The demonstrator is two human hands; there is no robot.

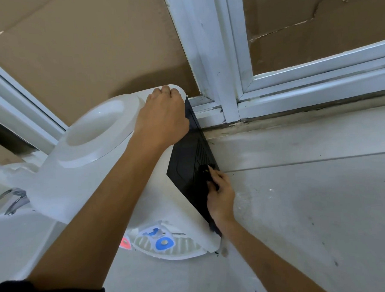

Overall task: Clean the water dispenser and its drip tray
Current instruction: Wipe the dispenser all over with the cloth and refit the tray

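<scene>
While your left hand (163, 116) curls its fingers over the top rear corner of the water dispenser (88, 173) on the floor (312, 195), your right hand (221, 195) pinches a dark object (207, 174) against its black side panel (188, 164); drip tray (170, 247) below.

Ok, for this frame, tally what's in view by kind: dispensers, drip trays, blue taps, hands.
Water dispenser: 1
Drip tray: 1
Blue taps: 2
Hands: 2, left hand on the dispenser's top corner, right hand at its black back panel
Total: 6
</scene>
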